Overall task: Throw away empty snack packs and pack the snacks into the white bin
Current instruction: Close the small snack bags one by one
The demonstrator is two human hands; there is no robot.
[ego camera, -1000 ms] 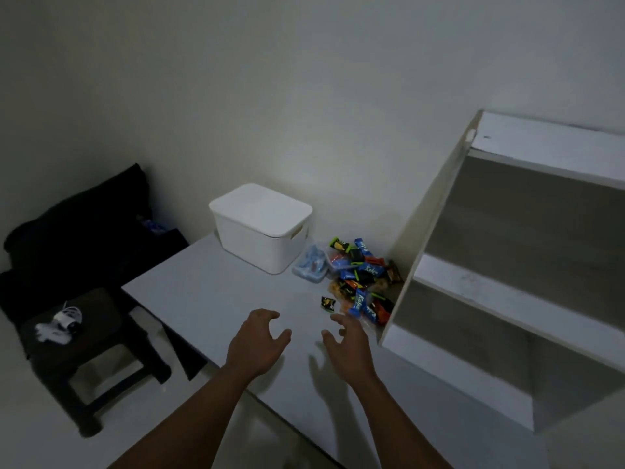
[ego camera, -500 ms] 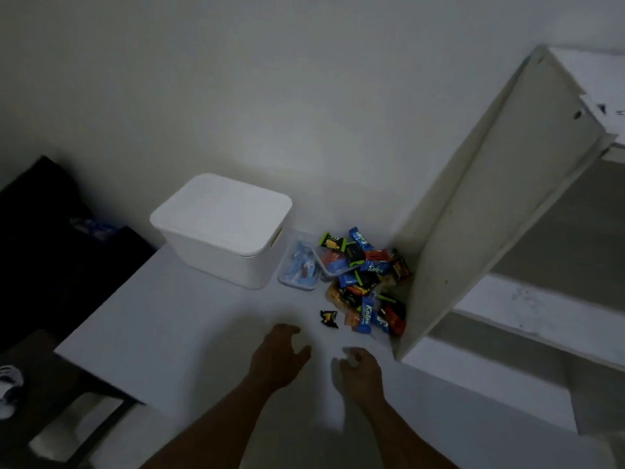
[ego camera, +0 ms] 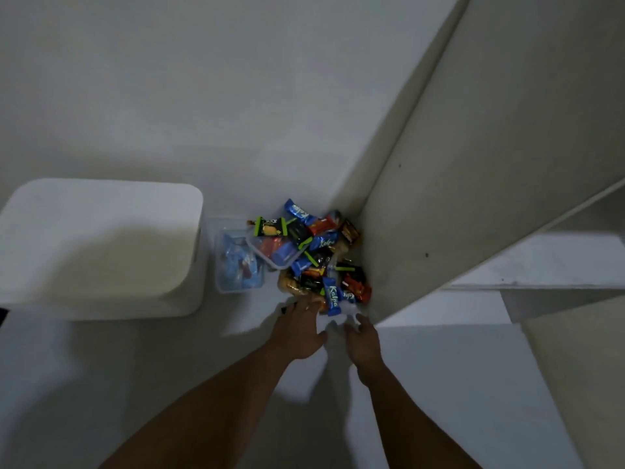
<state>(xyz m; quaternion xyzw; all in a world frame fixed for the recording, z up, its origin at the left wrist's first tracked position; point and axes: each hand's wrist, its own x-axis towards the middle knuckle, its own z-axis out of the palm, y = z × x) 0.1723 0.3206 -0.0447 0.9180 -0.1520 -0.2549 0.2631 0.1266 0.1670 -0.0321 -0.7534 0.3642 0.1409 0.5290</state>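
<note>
1. A white rectangular plastic bin (ego camera: 98,245) with its flat lid on sits far to the left of both hands, on the pale grey tabletop (ego camera: 135,384).
2. A clear shallow plastic container (ego camera: 236,265) holding blue-wrapped sweets lies just beside the bin's right wall, up and to the left of the left hand.
3. A second clear tub (ego camera: 275,250) with red and blue packs inside leans over the first one's right edge, beyond the left hand.
4. The left hand (ego camera: 299,328) reaches palm down with its fingers spread and loose; the fingertips touch the near edge of the snack pile, and whether they grip a small dark pack there cannot be told.
5. The heap of small foil snack packs (ego camera: 324,262), blue, black, green, red and orange, lies just ahead of both hands, pressed against the shelf panel.
6. A blue bar wrapper printed "Kalpa" (ego camera: 331,299) lies at the near edge of the heap, between the two hands and just beyond them.
7. The right hand (ego camera: 363,341) hovers near the table with fingers slightly parted and empty.
8. A tall off-white wooden shelf unit (ego camera: 473,198) rises immediately to the right of the right hand.
</note>
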